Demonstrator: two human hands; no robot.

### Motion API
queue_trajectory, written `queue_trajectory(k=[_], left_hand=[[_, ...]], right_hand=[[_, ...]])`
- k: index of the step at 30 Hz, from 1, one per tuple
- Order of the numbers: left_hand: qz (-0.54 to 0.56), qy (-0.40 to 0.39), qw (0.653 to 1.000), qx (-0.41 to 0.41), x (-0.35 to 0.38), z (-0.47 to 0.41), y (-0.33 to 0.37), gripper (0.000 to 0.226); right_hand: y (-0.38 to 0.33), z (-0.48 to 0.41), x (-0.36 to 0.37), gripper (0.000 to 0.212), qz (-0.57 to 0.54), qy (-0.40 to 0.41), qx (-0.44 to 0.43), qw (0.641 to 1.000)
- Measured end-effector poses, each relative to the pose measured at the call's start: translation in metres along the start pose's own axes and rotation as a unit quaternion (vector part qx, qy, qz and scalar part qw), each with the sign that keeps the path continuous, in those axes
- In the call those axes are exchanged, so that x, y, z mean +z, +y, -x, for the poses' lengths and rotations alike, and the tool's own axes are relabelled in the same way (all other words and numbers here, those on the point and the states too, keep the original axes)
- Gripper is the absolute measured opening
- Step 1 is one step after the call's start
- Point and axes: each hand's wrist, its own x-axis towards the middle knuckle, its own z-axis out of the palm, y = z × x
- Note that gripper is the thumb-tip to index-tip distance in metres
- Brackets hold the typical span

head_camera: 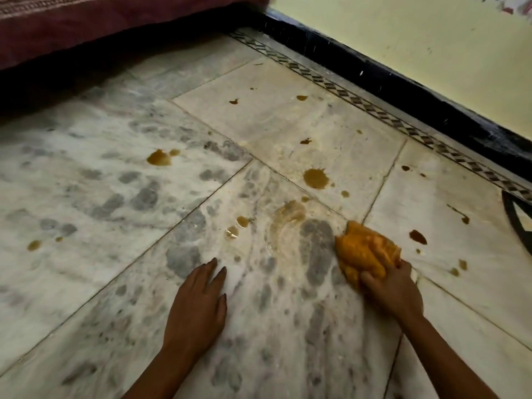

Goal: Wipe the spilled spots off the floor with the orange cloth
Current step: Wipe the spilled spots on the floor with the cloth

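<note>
My right hand (393, 289) grips a bunched orange cloth (364, 251) pressed on the marble floor (100, 197). Just left of the cloth lies a smeared wet streak (288, 223) of brown liquid. My left hand (198, 306) rests flat on the floor with straight fingers, well left of the cloth. Brown spilled spots dot the tiles: a large one (315, 178) beyond the cloth, one (159, 157) at mid left, a dark one (418, 237) right of the cloth, two small drops (237, 226) near the smear, and several smaller ones farther off.
A maroon bedspread (86, 21) hangs over a dark gap at the top left. A black skirting (403, 93) and pale yellow wall (431, 38) run along the right, edged by a patterned tile border (345, 93). A dark floor inlay (518, 220) sits at the right edge.
</note>
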Motion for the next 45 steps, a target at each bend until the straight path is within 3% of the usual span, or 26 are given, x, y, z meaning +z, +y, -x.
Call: queue_trajectory(k=[4, 7, 11, 12, 15, 17, 19, 21, 23, 27, 29, 32, 36, 38, 40, 43, 45], left_hand=[[-0.009, -0.002, 1.0, 0.001, 0.0, -0.001, -0.003, 0.052], [-0.019, 0.004, 1.0, -0.003, -0.003, -0.002, -0.012, 0.054], [-0.014, 0.031, 0.999, -0.01, -0.005, -0.002, -0.025, 0.056], [-0.013, 0.037, 0.999, -0.01, -0.004, -0.001, -0.028, 0.056], [-0.025, 0.054, 0.998, -0.014, 0.001, 0.003, -0.029, 0.055], [-0.014, 0.061, 0.998, -0.028, 0.001, 0.003, -0.024, 0.055], [-0.018, 0.063, 0.997, -0.031, 0.0, 0.002, -0.019, 0.056], [-0.029, 0.058, 0.998, -0.024, -0.001, 0.001, -0.019, 0.056], [-0.035, 0.045, 0.998, -0.025, -0.004, 0.003, -0.023, 0.057], [-0.031, 0.039, 0.998, -0.033, -0.006, 0.009, -0.034, 0.057], [-0.023, 0.043, 0.998, -0.034, -0.004, 0.012, -0.038, 0.056], [-0.021, 0.042, 0.998, -0.042, -0.001, 0.013, -0.036, 0.055], [-0.02, 0.051, 0.997, -0.051, -0.005, 0.013, -0.027, 0.055], [-0.031, 0.046, 0.998, -0.043, -0.005, 0.016, -0.029, 0.055], [-0.037, 0.034, 0.998, -0.04, -0.005, 0.02, -0.034, 0.056], [-0.034, 0.034, 0.998, -0.036, -0.003, 0.027, -0.041, 0.055], [-0.028, 0.035, 0.998, -0.036, -0.001, 0.031, -0.044, 0.054]], right_hand=[[-0.106, -0.062, 0.022, 0.077, -0.026, -0.01, -0.023, 0.999], [-0.171, -0.031, 0.047, 0.088, 0.015, -0.071, -0.175, 0.982], [-0.113, 0.059, 0.043, 0.081, 0.014, -0.108, -0.321, 0.941], [-0.085, 0.067, 0.035, 0.079, 0.009, -0.104, -0.305, 0.946], [-0.036, 0.031, 0.013, 0.098, 0.002, -0.069, -0.142, 0.987], [-0.052, -0.013, 0.01, 0.095, 0.007, -0.018, -0.08, 0.997], [-0.097, -0.044, 0.017, 0.079, 0.001, -0.012, -0.061, 0.998], [-0.149, -0.05, 0.032, 0.075, -0.008, -0.034, -0.083, 0.996], [-0.184, -0.028, 0.047, 0.082, 0.007, -0.061, -0.165, 0.984], [-0.128, 0.064, 0.05, 0.081, 0.005, -0.118, -0.343, 0.932], [-0.071, 0.079, 0.034, 0.078, -0.004, -0.109, -0.321, 0.941], [-0.037, 0.033, 0.014, 0.086, 0.015, -0.079, -0.175, 0.981], [-0.112, -0.033, 0.023, 0.084, 0.009, -0.017, -0.088, 0.996], [-0.166, -0.028, 0.038, 0.079, 0.009, -0.052, -0.125, 0.991], [-0.192, 0.005, 0.053, 0.085, 0.021, -0.09, -0.232, 0.968], [-0.146, 0.073, 0.058, 0.086, 0.016, -0.148, -0.357, 0.922], [-0.084, 0.1, 0.042, 0.085, -0.002, -0.149, -0.366, 0.919]])
